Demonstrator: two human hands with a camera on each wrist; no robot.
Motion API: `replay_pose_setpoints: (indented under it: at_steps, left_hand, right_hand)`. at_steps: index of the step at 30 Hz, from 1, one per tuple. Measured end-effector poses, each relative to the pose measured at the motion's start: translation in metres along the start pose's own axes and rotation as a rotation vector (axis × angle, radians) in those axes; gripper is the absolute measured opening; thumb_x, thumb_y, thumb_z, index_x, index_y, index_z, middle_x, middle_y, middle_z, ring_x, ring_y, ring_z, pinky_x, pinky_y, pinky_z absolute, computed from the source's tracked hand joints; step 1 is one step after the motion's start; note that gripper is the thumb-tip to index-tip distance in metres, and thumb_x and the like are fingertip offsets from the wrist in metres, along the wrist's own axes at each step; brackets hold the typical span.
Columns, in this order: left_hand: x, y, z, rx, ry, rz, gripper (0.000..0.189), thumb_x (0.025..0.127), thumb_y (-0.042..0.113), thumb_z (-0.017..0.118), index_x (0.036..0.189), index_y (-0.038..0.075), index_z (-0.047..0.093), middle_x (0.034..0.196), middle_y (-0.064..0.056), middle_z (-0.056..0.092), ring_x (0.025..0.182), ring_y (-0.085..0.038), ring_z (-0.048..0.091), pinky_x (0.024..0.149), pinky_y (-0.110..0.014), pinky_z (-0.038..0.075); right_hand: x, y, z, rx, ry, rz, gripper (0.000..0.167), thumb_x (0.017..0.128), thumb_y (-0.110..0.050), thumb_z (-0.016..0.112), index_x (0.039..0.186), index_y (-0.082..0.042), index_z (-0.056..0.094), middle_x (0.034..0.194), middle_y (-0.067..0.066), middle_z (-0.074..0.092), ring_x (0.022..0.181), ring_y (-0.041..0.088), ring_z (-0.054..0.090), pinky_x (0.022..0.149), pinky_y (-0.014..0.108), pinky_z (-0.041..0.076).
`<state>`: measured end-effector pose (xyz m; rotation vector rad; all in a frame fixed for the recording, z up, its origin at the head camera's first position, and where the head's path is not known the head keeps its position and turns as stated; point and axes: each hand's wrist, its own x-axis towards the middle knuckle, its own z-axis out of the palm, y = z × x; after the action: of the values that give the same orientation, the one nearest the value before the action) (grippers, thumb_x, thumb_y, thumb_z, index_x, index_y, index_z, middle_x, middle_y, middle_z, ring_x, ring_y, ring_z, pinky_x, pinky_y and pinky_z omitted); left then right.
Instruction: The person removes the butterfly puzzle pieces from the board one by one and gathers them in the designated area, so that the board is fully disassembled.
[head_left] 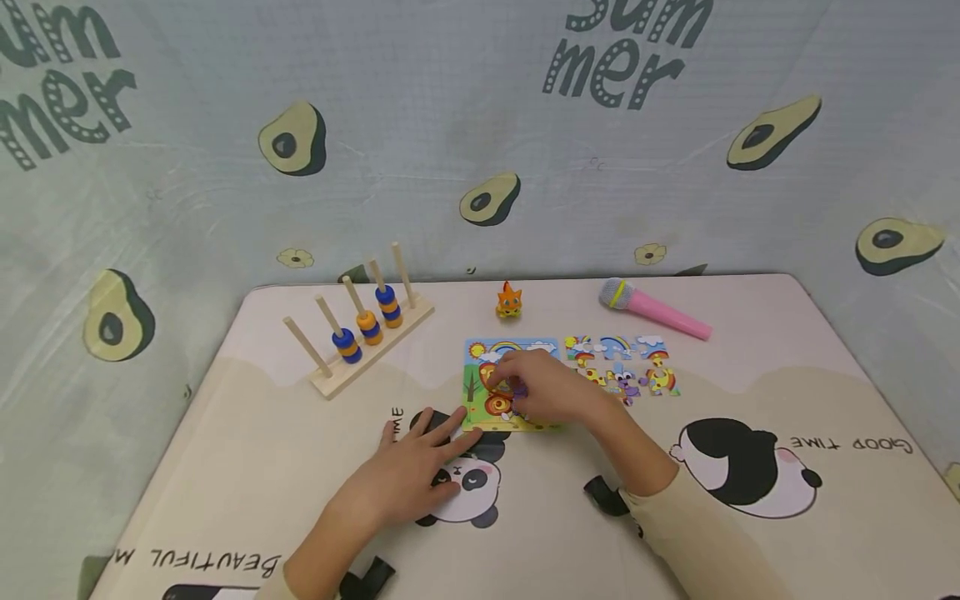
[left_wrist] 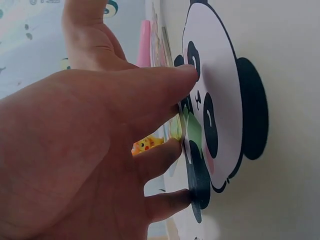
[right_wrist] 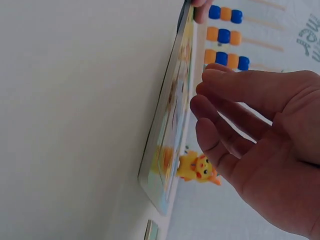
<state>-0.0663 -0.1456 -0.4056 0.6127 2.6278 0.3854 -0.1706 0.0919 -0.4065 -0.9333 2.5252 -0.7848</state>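
A colourful puzzle board (head_left: 472, 350) with a sun, rainbow and snail lies mid-table, partly covered by a hand. The right hand (head_left: 546, 386) hovers over it from the right, fingers loosely bent downward; the right wrist view shows its fingertips (right_wrist: 210, 75) just off the picture surface, with nothing visible between them. Spread fingers of the left hand (head_left: 408, 475) rest on the printed panda, two fingertips at the board's lower left corner. Right of the board lie several loose puzzle pieces (head_left: 617, 346), some with a giraffe and a purple figure; the right forearm passes close below them.
At the back left stands a wooden peg rack (head_left: 375, 350) with blue and orange beads. A small orange toy figure (head_left: 509, 300) stands behind the board. The pink toy microphone (head_left: 660, 312) lies at the back right, near the table's far edge.
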Motion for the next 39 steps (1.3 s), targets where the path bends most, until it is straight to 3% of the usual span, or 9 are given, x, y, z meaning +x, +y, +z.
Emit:
replay_pose_setpoints:
  at_steps: [4, 6, 9, 12, 19, 30, 39]
  left_hand:
    - [0.000, 0.000, 0.001, 0.002, -0.009, -0.002, 0.064, 0.099, 0.036, 0.070, 0.158, 0.034, 0.046, 0.172, 0.002, 0.030, 0.157, -0.046, 0.027, 0.113, -0.083, 0.020]
    - [0.001, 0.000, 0.001, 0.004, -0.008, 0.000, 0.065, 0.099, 0.037, 0.071, 0.158, 0.033, 0.046, 0.172, 0.002, 0.030, 0.157, -0.046, 0.026, 0.113, -0.084, 0.021]
    - [0.001, 0.001, 0.003, 0.006, 0.001, 0.004, 0.066, 0.098, 0.036, 0.071, 0.159, 0.032, 0.045, 0.172, 0.001, 0.030, 0.156, -0.047, 0.026, 0.112, -0.084, 0.022]
    - [0.001, 0.003, 0.005, 0.004, 0.010, 0.005, 0.068, 0.097, 0.035, 0.072, 0.159, 0.031, 0.045, 0.173, 0.001, 0.029, 0.156, -0.048, 0.026, 0.111, -0.084, 0.023]
    - [0.000, 0.005, 0.006, -0.009, -0.001, -0.017, 0.070, 0.095, 0.035, 0.075, 0.159, 0.032, 0.045, 0.173, 0.003, 0.027, 0.157, -0.048, 0.024, 0.111, -0.085, 0.022]
    - [0.000, 0.003, 0.008, -0.008, -0.009, -0.032, 0.074, 0.093, 0.038, 0.077, 0.159, 0.032, 0.045, 0.174, 0.003, 0.026, 0.158, -0.047, 0.023, 0.111, -0.085, 0.021]
    - [-0.001, 0.004, 0.010, 0.015, -0.012, -0.023, 0.071, 0.096, 0.036, 0.074, 0.160, 0.030, 0.043, 0.175, 0.003, 0.023, 0.158, -0.046, 0.021, 0.112, -0.084, 0.022]
  right_hand:
    - [0.004, -0.005, 0.005, -0.017, -0.012, -0.005, 0.036, 0.088, 0.004, 0.073, 0.118, -0.015, 0.077, 0.123, 0.000, 0.071, 0.101, 0.020, 0.060, 0.091, 0.036, 0.052]
    - [0.006, -0.005, 0.008, -0.012, -0.033, 0.016, 0.039, 0.088, 0.004, 0.073, 0.121, -0.017, 0.076, 0.129, -0.001, 0.070, 0.116, 0.022, 0.062, 0.102, 0.041, 0.052]
    - [0.006, -0.006, 0.010, 0.004, -0.059, 0.047, 0.047, 0.086, 0.007, 0.070, 0.125, -0.019, 0.075, 0.138, 0.001, 0.067, 0.137, 0.025, 0.055, 0.117, 0.048, 0.043]
    - [0.005, -0.006, 0.011, 0.010, -0.074, 0.063, 0.052, 0.084, 0.010, 0.069, 0.128, -0.019, 0.074, 0.143, 0.002, 0.065, 0.147, 0.027, 0.048, 0.123, 0.050, 0.036]
    - [0.006, -0.006, 0.012, 0.006, -0.083, 0.074, 0.054, 0.084, 0.010, 0.070, 0.128, -0.020, 0.073, 0.147, 0.003, 0.062, 0.147, 0.027, 0.046, 0.123, 0.050, 0.036]
    - [0.008, -0.005, 0.014, 0.014, -0.082, 0.053, 0.061, 0.079, 0.014, 0.070, 0.128, -0.023, 0.074, 0.144, 0.001, 0.060, 0.134, 0.024, 0.052, 0.117, 0.048, 0.042]
    - [0.010, -0.005, 0.015, -0.001, -0.059, 0.006, 0.061, 0.078, 0.015, 0.069, 0.129, -0.018, 0.074, 0.136, 0.002, 0.062, 0.127, 0.024, 0.055, 0.110, 0.045, 0.047]
